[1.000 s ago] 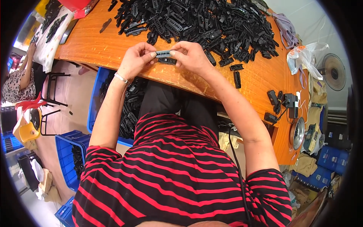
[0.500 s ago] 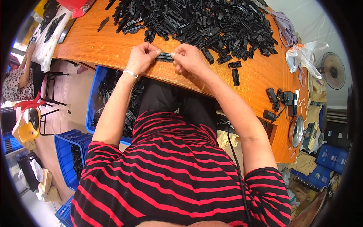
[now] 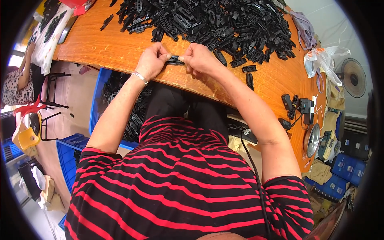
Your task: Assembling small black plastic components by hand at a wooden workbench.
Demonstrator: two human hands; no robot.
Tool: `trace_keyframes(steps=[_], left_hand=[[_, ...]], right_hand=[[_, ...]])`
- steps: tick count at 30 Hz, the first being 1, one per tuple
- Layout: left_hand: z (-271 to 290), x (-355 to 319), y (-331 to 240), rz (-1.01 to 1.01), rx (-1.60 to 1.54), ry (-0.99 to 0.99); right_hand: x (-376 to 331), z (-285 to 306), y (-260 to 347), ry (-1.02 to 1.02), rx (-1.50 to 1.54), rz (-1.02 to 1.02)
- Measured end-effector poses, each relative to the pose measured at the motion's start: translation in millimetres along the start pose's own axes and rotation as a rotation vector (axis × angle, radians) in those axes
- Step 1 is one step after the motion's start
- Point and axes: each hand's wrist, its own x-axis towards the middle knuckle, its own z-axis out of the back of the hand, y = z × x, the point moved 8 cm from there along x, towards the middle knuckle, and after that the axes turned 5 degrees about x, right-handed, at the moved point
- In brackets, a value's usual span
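Between my two hands, just above the near edge of the wooden table, is a short slotted black plastic part (image 3: pixel 175 61). My left hand (image 3: pixel 154 60) pinches its left end between thumb and fingers. At its right end my right hand (image 3: pixel 197 59) grips it the same way, with the other fingers curled under. A large heap of similar black plastic parts (image 3: pixel 208 24) spreads over the table beyond my hands. To the right of my right hand, a few loose black parts (image 3: pixel 249 69) lie apart from the heap.
Below the table edge at left stands a blue crate (image 3: pixel 96 106) holding black parts; another blue crate (image 3: pixel 66 156) is behind it. Black power adapters (image 3: pixel 307 106), a metal bowl (image 3: pixel 313 140) and a plastic bag (image 3: pixel 322 62) are at right. Another person (image 3: pixel 20 84) sits at far left.
Both hands keep their pinch on the black part, shifting only slightly. The view has tilted a little; nothing was let go.
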Motion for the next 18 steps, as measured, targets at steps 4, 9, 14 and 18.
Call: trace_keyframes(steps=[4,9,14,18], left_hand=[[3,-4,-20,-0.061,0.133,-0.009],[6,-4,-6,-0.055,0.076,-0.077],[55,-65,21,0.011,0.005,-0.108],[114,-104,68,0.066,0.104,-0.151]], right_hand=[[-8,4,3,0.011,-0.032,-0.11],[-3,7,-3,-0.177,-0.205,0.03],[-34,-3,-4,-0.123,-0.249,0.178],[-62,59,2,-0.556,-0.658,0.322]])
